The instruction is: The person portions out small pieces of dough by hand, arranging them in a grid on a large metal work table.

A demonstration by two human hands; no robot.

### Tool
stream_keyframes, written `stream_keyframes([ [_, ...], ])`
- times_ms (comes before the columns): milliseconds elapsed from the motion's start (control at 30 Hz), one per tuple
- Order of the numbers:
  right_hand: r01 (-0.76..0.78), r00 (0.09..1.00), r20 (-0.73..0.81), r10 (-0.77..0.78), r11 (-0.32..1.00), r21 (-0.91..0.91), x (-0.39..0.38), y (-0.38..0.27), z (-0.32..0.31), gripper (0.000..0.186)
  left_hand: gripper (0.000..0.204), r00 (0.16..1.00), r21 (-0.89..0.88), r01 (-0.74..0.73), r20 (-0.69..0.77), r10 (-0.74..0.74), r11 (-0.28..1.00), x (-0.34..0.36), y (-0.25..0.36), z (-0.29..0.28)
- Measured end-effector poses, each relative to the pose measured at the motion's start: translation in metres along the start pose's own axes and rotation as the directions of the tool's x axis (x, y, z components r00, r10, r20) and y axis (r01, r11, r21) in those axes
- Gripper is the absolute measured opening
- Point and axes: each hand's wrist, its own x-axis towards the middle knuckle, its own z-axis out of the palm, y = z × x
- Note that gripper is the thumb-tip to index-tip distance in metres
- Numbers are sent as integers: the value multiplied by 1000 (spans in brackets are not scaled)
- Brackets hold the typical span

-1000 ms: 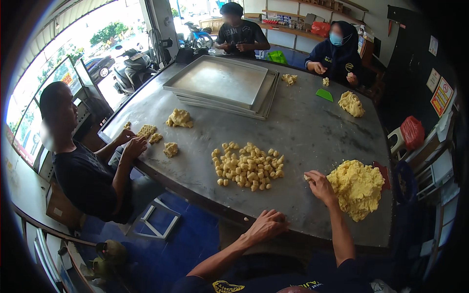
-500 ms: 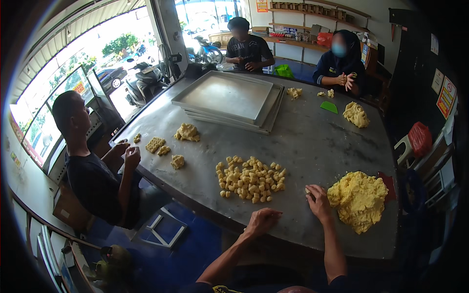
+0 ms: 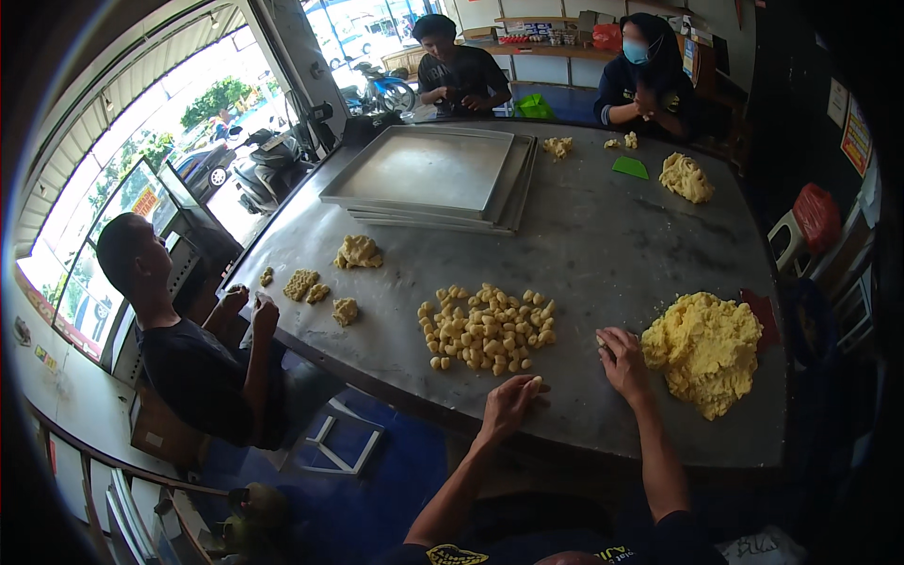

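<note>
My left hand point(image 3: 509, 407) is partly closed above the near table edge, a small pale piece of dough point(image 3: 538, 381) showing at its fingertips. To the right, my right hand point(image 3: 623, 362) rests low over the table with its fingers bent; whatever lies under them is too small to make out. Right beside it rises a large heap of crumbly yellow dough point(image 3: 704, 353). Many small dough balls point(image 3: 487, 330) lie in a loose cluster beyond my left hand.
A stack of metal trays point(image 3: 424, 174) occupies the table's far side. Dough lumps point(image 3: 359, 251) lie near a person point(image 3: 202, 348) at the left. Two people work across the table, near a green scraper point(image 3: 630, 168) and another dough lump point(image 3: 686, 178). A red scraper point(image 3: 761, 315) lies behind the heap.
My left hand has lifted and turned, and a pale piece now shows at its fingertips. The right hand stays beside the heap. The view has shifted; the far-right person's hands have come together.
</note>
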Motion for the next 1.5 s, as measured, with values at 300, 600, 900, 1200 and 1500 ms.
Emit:
stream_keyframes([
  [300,-14,1000,4,14,1000,1,-2,0,-1,39,26,987,310,89,104,-126,947,0,7,-9],
  [600,1,1000,2,-1,1000,8,-2,1,1,40,31,995,15,78,57,-78,997,2,3,-7],
  [900,-13,997,-71,12,1000,-14,-3,-1,3,35,25,935,469,-128,-236,264,874,8,22,-32],
  [1200,-38,995,-89,37,999,0,-5,6,10,32,16,928,491,-168,-214,305,855,-16,4,-38],
  [1500,-100,988,-127,83,986,-134,-5,-9,8,39,20,910,592,-147,-234,343,793,-10,-6,-34],
])
